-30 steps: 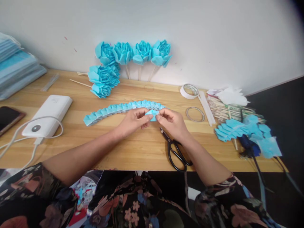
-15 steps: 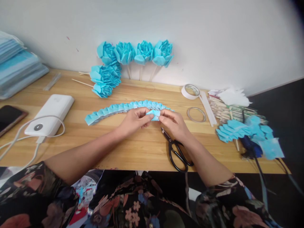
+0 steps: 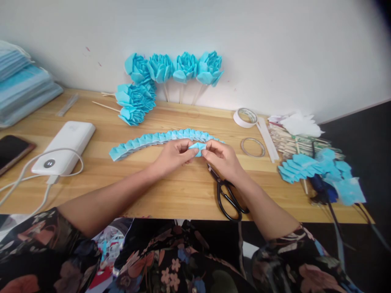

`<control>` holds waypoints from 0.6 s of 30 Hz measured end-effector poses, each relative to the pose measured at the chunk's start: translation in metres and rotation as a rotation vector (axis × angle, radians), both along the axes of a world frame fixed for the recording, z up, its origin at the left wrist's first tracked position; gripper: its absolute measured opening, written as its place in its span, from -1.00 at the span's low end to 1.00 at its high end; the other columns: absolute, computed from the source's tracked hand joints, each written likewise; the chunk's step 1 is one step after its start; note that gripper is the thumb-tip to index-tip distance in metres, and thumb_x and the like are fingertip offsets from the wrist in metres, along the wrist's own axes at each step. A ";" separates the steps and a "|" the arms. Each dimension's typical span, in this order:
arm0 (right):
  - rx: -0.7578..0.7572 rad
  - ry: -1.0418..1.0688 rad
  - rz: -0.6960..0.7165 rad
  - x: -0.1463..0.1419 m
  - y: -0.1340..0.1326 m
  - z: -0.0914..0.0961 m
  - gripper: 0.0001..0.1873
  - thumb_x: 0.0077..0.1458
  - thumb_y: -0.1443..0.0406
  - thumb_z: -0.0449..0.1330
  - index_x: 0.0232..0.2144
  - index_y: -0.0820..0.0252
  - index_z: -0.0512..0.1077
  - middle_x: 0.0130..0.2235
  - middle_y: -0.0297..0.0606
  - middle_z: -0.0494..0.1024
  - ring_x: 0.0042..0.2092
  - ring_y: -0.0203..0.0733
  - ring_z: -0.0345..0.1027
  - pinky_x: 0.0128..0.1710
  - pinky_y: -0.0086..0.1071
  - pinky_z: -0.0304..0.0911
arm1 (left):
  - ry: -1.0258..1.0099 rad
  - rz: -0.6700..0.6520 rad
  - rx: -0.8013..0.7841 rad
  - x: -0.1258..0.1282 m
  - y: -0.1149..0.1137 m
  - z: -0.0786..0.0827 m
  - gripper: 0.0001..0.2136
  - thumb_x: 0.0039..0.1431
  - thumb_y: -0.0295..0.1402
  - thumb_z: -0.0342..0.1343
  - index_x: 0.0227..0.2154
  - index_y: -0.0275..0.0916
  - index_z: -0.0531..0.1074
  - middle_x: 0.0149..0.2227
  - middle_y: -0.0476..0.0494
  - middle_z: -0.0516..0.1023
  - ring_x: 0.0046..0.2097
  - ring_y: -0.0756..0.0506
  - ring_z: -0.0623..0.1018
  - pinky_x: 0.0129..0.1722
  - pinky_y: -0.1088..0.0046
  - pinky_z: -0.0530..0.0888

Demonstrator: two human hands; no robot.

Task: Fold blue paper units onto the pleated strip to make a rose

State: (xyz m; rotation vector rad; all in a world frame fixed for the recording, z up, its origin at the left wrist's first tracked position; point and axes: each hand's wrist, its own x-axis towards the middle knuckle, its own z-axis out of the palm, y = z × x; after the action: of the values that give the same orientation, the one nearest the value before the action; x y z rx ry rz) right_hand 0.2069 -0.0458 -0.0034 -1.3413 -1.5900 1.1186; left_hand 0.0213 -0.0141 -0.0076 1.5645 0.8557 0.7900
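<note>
A small folded piece of light blue paper (image 3: pixel 197 147) is pinched between my left hand (image 3: pixel 172 155) and my right hand (image 3: pixel 222 158), just above the wooden table (image 3: pixel 171 191). Both hands have their fingers closed on it. Right behind my fingers lies a long curved row of folded blue paper petals (image 3: pixel 152 139). Black scissors (image 3: pixel 227 195) lie under my right wrist, blades pointing toward the paper.
Several blue paper flowers on sticks (image 3: pixel 174 69) lean on the wall. A white power bank (image 3: pixel 65 146) with cable and a phone (image 3: pixel 12 150) sit left. Two tape rolls (image 3: pixel 246 117), white strips, and a heap of blue paper pieces (image 3: pixel 317 167) lie right.
The fingers of both hands have shifted slightly on the small blue piece, which now looks folded narrower. The arms have stayed in place.
</note>
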 end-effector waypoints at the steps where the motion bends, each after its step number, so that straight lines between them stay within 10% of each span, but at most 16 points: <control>1: 0.000 -0.001 -0.008 0.000 0.000 0.000 -0.76 0.08 0.17 0.18 -0.52 0.13 0.26 -0.54 -0.46 0.20 -0.49 -0.36 0.08 -0.54 -0.44 0.03 | -0.002 0.000 0.000 0.000 0.000 0.000 -0.71 0.18 -0.24 0.12 -0.59 -0.25 0.28 -0.60 0.05 0.33 -0.52 0.08 0.30 -0.49 0.54 0.23; 18: 0.052 0.012 -0.086 0.002 0.002 0.003 -0.73 0.02 0.19 0.19 -0.57 0.13 0.21 -0.52 -0.44 0.22 -0.44 -0.33 0.08 -0.39 -0.37 0.02 | -0.153 -0.016 -0.188 0.000 0.000 -0.001 -0.70 0.20 -0.13 0.16 -0.49 -0.26 0.38 -0.53 0.01 0.45 -0.51 0.08 0.40 -0.46 0.55 0.36</control>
State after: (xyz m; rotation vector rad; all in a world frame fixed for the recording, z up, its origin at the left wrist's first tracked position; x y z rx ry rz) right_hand 0.2094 -0.0436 -0.0002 -1.3536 -1.5279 1.0242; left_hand 0.0211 -0.0137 -0.0089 1.3265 0.7811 0.7841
